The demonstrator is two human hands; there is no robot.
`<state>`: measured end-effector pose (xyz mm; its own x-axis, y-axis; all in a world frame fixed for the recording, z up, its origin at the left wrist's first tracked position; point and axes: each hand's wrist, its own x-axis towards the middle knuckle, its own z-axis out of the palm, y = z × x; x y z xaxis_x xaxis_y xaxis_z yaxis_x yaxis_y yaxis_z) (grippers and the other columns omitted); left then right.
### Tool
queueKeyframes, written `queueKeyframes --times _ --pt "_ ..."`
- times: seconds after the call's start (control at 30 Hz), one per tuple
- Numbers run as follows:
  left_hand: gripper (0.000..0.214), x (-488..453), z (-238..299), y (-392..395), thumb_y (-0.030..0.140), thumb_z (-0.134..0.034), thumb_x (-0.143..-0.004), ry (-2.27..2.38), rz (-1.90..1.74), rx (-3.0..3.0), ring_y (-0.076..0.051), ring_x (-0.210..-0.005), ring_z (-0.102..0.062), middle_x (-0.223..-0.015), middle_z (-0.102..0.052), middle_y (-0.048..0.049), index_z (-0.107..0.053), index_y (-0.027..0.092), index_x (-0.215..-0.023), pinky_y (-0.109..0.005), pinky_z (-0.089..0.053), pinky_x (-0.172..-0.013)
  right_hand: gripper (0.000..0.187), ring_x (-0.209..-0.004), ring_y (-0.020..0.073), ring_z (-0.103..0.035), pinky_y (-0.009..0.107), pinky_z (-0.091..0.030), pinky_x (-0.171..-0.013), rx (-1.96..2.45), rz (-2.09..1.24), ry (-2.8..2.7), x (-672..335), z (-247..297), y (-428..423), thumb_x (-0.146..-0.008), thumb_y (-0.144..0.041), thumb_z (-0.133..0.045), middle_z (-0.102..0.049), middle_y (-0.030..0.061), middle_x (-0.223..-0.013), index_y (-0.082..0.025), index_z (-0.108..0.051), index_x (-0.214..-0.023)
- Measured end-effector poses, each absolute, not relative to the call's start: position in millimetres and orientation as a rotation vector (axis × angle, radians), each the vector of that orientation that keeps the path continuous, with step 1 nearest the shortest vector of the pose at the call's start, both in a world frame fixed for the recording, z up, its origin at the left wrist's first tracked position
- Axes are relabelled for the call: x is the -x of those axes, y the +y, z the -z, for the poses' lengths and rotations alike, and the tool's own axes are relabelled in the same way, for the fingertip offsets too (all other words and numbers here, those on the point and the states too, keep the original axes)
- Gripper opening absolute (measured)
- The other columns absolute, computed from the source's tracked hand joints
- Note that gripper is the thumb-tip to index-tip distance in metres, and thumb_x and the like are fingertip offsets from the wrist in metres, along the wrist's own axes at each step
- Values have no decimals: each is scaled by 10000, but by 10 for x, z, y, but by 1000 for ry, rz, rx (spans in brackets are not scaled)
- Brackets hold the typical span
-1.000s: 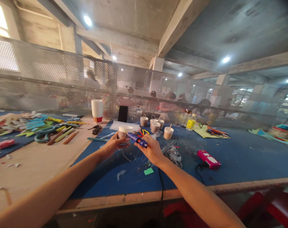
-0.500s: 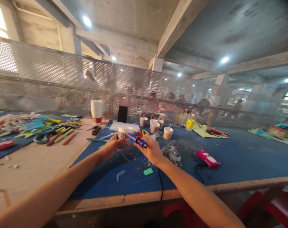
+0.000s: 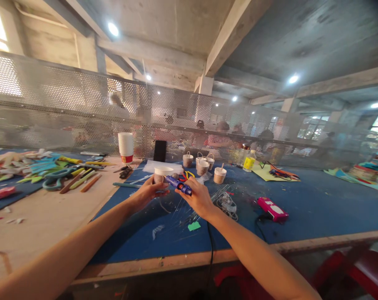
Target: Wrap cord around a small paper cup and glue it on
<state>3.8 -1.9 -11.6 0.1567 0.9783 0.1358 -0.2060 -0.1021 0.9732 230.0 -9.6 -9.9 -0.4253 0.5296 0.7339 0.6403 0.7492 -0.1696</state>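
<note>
My left hand [image 3: 148,192] is closed around a small paper cup [image 3: 163,171] with a white rim, raised above the blue mat. In my right hand [image 3: 197,196] is a blue hot glue gun [image 3: 179,185], its nozzle end against or very near the side of the cup; I cannot tell whether they touch. A black cord [image 3: 211,241] runs down over the table edge below my right wrist. Behind the hands stand several wrapped small cups with handles, among them one cup [image 3: 202,167] and, nearer, another cup [image 3: 220,175].
Tangled string [image 3: 229,206] and a green scrap [image 3: 194,226] lie on the mat. To the right is a pink device [image 3: 272,209]. Scissors [image 3: 56,177] and craft pieces fill the left. A cup stack [image 3: 125,146], phone [image 3: 160,151] and bottle [image 3: 249,161] stand before the perforated screen [image 3: 176,112].
Both hands keep the cup and glue gun in nearly the same place. The whole view has shifted very slightly.
</note>
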Motion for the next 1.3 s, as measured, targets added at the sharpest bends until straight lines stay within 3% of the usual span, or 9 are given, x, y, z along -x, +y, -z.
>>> queueKeyframes --times 0.93,1.3 --pt "363 -66 80 -31 195 -823 -737 874 -1263 -1156 -177 -765 -721 -937 -728 -51 -636 163 -1046 -297 -576 -734 244 -795 169 -669 256 -483 -653 903 166 -2101 -2317 85 -103 -978 -437 -610 -663 43 -938 -205 -627 -904" --pt "356 -68 61 -45 174 -821 -723 864 -1273 -1131 -183 -748 -718 -931 -727 -57 -653 161 -1037 -305 -581 -725 230 -854 179 -682 251 -487 -679 908 175 -2095 -2320 89 -91 -970 -436 -626 -673 49 -982 -208 -635 -939"
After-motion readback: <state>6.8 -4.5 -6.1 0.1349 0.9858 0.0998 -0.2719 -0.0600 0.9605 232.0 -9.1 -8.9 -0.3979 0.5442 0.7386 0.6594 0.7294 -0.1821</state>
